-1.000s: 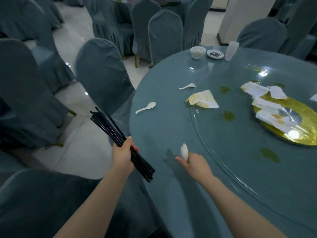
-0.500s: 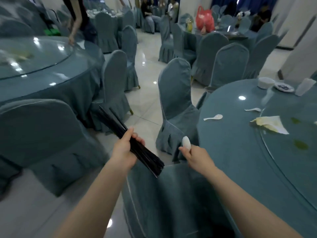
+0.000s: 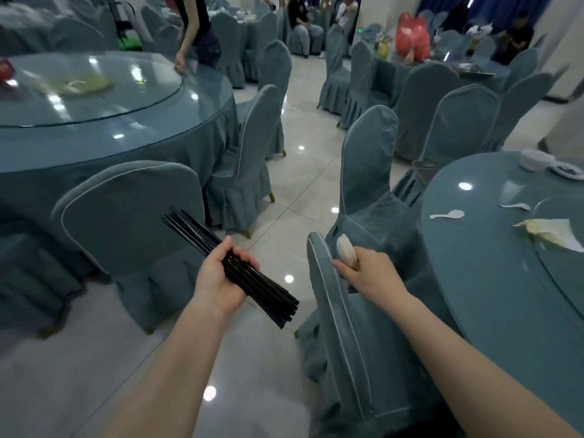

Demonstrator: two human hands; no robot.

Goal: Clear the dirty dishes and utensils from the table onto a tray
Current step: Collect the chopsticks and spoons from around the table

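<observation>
The left hand (image 3: 218, 279) is clamped around a bundle of black chopsticks (image 3: 234, 267); the right hand (image 3: 369, 273) is closed on 1 white spoon (image 3: 346, 249). Since a second ago the view has swung off the table (image 3: 474, 279) toward the aisle, probably seeking the unseen tray; 2 spoons (image 3: 447, 214) remain behind.

The saucer (image 3: 568, 171) is cut by the right edge.

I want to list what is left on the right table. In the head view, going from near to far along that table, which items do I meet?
Crumpled napkin → white spoon → second white spoon → small sauce dish → white bowl.
</observation>
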